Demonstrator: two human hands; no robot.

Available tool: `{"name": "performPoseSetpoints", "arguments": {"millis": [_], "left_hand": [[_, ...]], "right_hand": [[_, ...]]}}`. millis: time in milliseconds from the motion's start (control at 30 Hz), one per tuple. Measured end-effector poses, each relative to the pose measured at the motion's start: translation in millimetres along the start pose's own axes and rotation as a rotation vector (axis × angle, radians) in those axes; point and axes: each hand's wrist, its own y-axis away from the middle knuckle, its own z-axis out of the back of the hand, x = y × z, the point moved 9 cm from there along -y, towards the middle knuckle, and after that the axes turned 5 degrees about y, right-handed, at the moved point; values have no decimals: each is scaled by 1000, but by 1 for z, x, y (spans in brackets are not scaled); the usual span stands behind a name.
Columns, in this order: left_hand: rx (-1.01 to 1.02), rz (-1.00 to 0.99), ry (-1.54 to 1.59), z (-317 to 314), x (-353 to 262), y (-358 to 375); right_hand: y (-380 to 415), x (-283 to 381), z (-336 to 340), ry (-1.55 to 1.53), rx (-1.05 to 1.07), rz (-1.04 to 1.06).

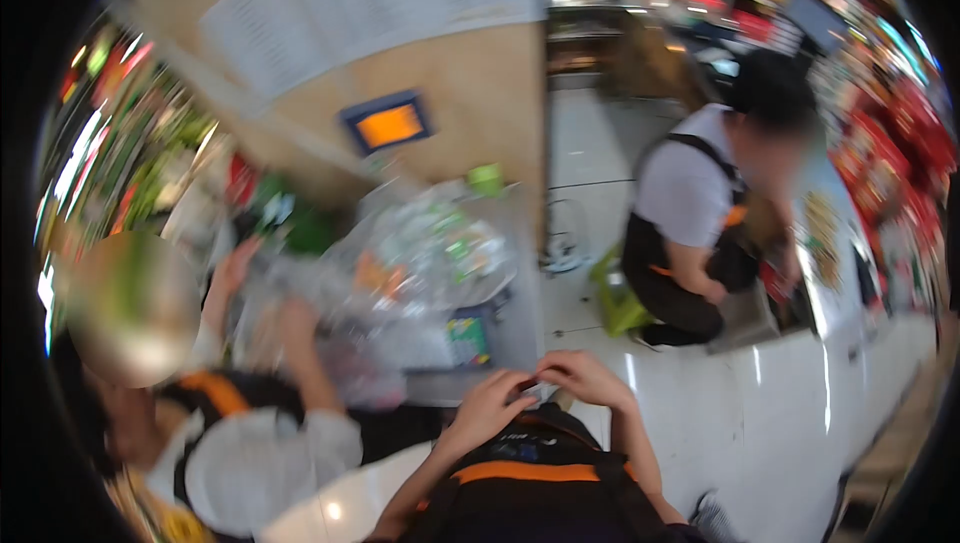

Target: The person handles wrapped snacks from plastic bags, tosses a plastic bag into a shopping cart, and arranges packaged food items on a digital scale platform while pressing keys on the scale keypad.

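Observation:
My left hand (487,407) and my right hand (583,379) meet in front of my waist, fingers curled inward and fingertips close together. Between them shows a small dark thing (524,386), too blurred to name. Just below both hands is my black apron (530,503) with its orange band (530,470). The edge of a metal table (520,318) lies beyond my left hand. On it are clear plastic bags (440,243) with green and orange contents, and a green printed packet (467,341).
At left a co-worker in a white top (270,463) handles plastic bags. Another person (685,193) sits on a green stool (617,293) beside a low counter (835,283). A pillar (480,93) with posted papers (380,13) stands ahead. Tiled floor (680,393) runs to the right.

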Motion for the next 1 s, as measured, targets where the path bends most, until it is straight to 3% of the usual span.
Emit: {"name": "performPoseSetpoints", "arguments": {"millis": [133, 267, 400, 500, 700, 867, 1000], "left_hand": [[-124, 177, 73, 16, 11, 18], [-375, 85, 172, 23, 21, 37], [-550, 222, 290, 29, 48, 67], [-695, 319, 709, 33, 103, 100], [-1135, 446, 1373, 36, 199, 161], [-1380, 272, 1631, 58, 238, 154], [-1474, 302, 1812, 83, 307, 135]], "right_hand": [[-11, -1, -17, -103, 29, -91], [-24, -10, -34, -194, 87, -135], [-33, -6, -47, -272, 44, -138], [-37, -12, -33, -305, -116, -174], [-38, -31, -43, -261, -43, -188], [-35, -26, -66, -234, 48, -210], [-32, -27, -77, -224, 88, -231]]}}
